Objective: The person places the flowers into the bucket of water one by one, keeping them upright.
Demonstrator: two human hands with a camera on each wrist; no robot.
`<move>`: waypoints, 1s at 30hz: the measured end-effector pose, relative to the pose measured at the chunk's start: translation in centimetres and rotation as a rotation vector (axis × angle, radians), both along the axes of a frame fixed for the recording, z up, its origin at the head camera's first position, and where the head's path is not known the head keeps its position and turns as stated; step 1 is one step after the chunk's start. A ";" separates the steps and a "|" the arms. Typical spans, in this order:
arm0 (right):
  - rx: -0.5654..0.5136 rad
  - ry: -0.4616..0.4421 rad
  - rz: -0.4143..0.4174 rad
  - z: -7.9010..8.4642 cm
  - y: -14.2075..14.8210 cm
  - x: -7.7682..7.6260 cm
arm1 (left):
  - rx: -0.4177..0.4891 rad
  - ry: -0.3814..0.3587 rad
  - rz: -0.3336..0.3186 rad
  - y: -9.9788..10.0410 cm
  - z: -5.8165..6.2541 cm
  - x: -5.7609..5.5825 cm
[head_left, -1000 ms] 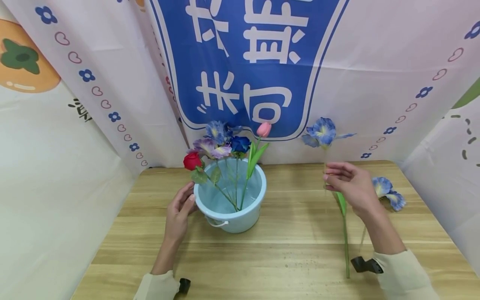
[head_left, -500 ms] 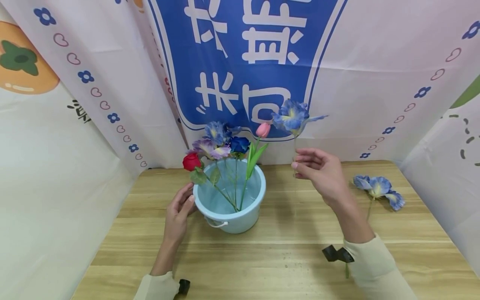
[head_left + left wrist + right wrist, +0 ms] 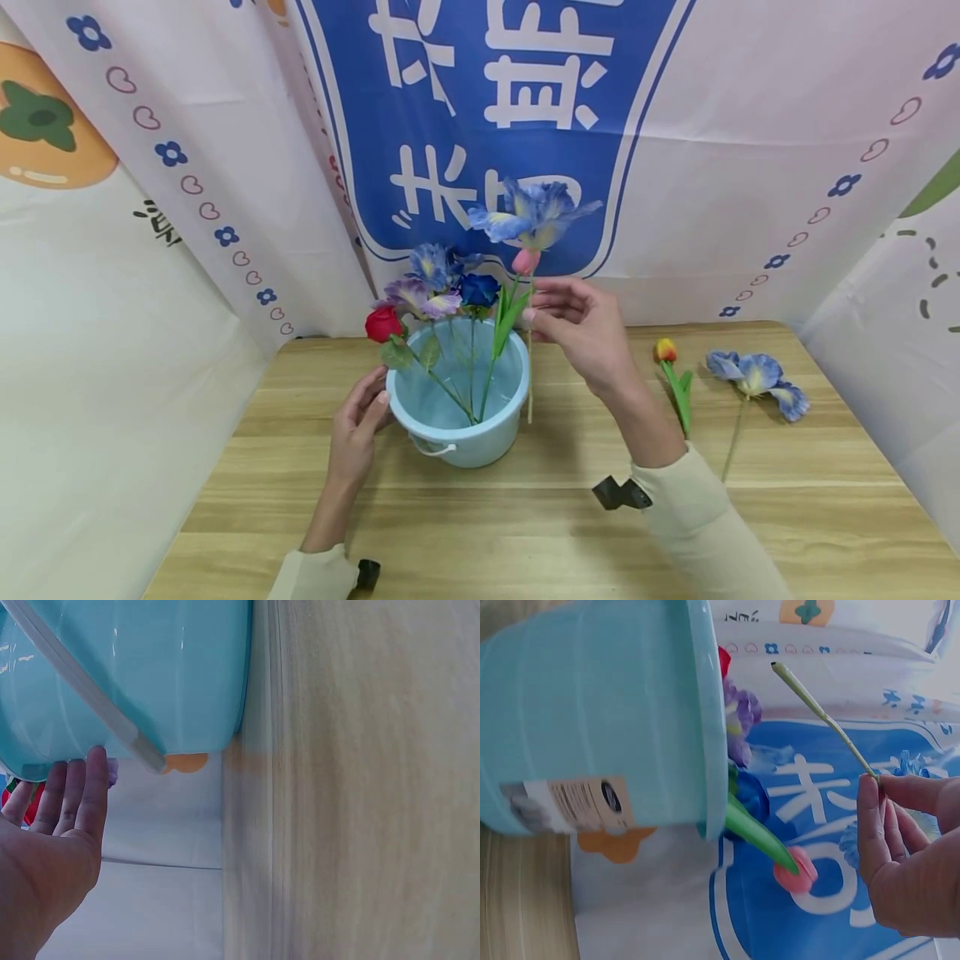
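My right hand [image 3: 581, 333] pinches the stem of a blue artificial iris [image 3: 536, 212] between thumb and fingers. The bare stem end [image 3: 821, 712] hangs just outside the right rim of the light blue bucket [image 3: 487, 446]; the bloom overlaps a pink tulip [image 3: 525, 263]. My left hand [image 3: 356, 429] touches the bucket's left side, its fingers [image 3: 91, 795] fairly straight against the wall. Standing in the bucket with that tulip are a red rose [image 3: 384, 323], a dark blue rose [image 3: 480, 289], a purple iris [image 3: 420, 298] and another blue iris [image 3: 431, 265].
Lying on the wooden table [image 3: 480, 533] at the right are a red-yellow tulip [image 3: 665, 350] and one more blue iris [image 3: 757, 375]. My right sleeve hides the lower tulip stem. Printed white cloth [image 3: 675, 208] hangs behind the table. The bucket's white handle [image 3: 435, 450] hangs down in front.
My right hand has carried the blue iris leftward from the table's right side to the bucket's right rim. The red-yellow tulip's bloom has come into sight. My left hand has stayed at the bucket.
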State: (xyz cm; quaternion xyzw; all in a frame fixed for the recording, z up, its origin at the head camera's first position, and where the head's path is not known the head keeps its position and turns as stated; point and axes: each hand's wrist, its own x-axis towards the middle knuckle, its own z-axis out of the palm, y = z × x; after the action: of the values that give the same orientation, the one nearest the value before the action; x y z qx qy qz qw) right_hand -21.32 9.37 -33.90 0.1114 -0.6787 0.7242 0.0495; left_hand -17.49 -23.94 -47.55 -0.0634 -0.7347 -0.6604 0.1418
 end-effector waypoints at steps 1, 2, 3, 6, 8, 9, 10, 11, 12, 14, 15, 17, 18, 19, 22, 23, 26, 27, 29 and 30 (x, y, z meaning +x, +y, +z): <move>-0.006 0.002 0.004 0.0 -0.4 -0.1 | 0.001 0.001 0.000 0.0 0.0 0.0; -0.014 0.003 0.007 0.0 -0.7 -0.1 | 0.005 0.002 0.001 0.0 0.0 0.0; -0.020 0.005 0.009 0.0 -1.1 -0.2 | 0.005 0.001 0.001 0.0 0.0 0.0; -0.035 0.021 0.009 -0.2 -2.0 -0.5 | 0.000 0.000 0.000 0.0 0.1 0.0; -0.043 0.032 0.002 -0.2 -2.5 -0.6 | -0.002 -0.002 0.000 0.0 0.1 0.1; -0.046 0.038 -0.004 -0.2 -2.8 -0.6 | -0.003 -0.005 0.000 0.0 0.1 0.1; -0.049 0.044 -0.010 -0.3 -3.0 -0.7 | -0.004 -0.008 0.000 0.0 0.1 0.1; -0.049 0.050 -0.016 -0.3 -3.2 -0.8 | -0.006 -0.010 0.000 0.0 0.1 0.1; -0.048 0.055 -0.021 -0.3 -3.5 -0.8 | -0.007 -0.012 0.001 0.0 0.1 0.1; -0.047 0.062 -0.030 -0.4 -3.9 -1.0 | -0.010 -0.015 0.002 0.0 0.1 0.1; -0.044 0.063 -0.035 -0.5 -4.1 -1.2 | -0.009 -0.015 0.004 0.0 0.1 0.1; -0.036 0.065 -0.046 -0.8 -4.6 -1.5 | -0.009 -0.015 0.005 0.0 0.1 0.1; -0.027 0.066 -0.057 -1.0 -4.8 -1.7 | -0.008 -0.016 0.004 0.0 0.1 0.1; -0.017 0.067 -0.069 -1.2 -5.0 -1.9 | -0.008 -0.016 0.004 0.0 0.1 0.1; 0.024 0.071 -0.116 -1.9 -5.5 -2.3 | -0.009 -0.020 0.003 0.0 0.0 0.1; 0.043 0.074 -0.134 -2.2 -5.6 -2.5 | -0.011 -0.023 0.002 -0.1 0.0 0.1; 0.115 0.080 -0.185 -2.9 -5.9 -2.8 | -0.015 -0.028 0.003 -0.1 -0.1 0.0; 0.138 0.081 -0.199 -3.1 -6.0 -2.8 | -0.014 -0.029 0.003 -0.1 -0.1 0.0; 0.197 0.089 -0.234 -3.6 -6.2 -3.1 | -0.011 -0.026 0.000 -0.1 -0.1 0.0; 0.224 0.095 -0.250 -3.8 -6.3 -3.2 | -0.010 -0.025 0.000 -0.1 -0.1 0.0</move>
State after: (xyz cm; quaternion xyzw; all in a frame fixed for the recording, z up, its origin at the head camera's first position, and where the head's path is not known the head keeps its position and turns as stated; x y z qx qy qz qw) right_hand -24.48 3.11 -37.70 0.0649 -0.7608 0.6261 0.1583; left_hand -17.51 -24.00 -47.62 -0.0556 -0.7395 -0.6576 0.1323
